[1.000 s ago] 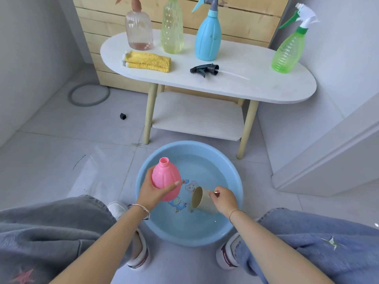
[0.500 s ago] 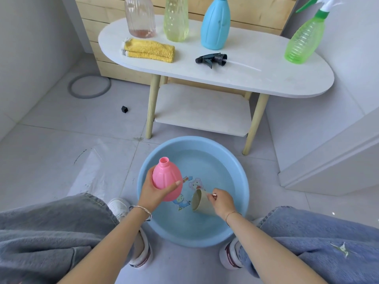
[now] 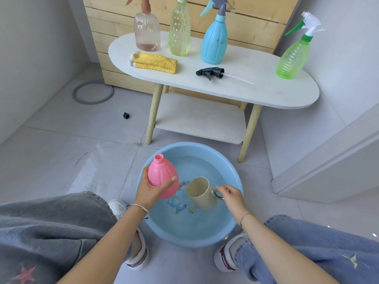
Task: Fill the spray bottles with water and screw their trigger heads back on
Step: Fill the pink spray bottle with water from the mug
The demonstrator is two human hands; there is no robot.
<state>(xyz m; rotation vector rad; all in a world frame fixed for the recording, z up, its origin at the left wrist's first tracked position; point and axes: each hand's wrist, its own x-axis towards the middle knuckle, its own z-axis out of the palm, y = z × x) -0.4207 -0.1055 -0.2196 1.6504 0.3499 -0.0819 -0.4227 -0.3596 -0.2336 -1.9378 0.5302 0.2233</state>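
hidden: pink bottle opaque, fill level unreadable; cup base underwater
left grip: wrapped round pink bottle, uncapped, tilted over basin
right grip: pinching cup handle
trigger head: lying on desk

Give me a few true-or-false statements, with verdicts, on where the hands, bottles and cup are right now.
1. The held bottle has a bare neck. True.
2. The trigger head is in the right hand. False: it lies on the table; that hand holds the cup by its handle.
3. The left hand grips the held bottle above the basin. True.
4. The blue bottle lies on its side. False: it stands upright on the table.
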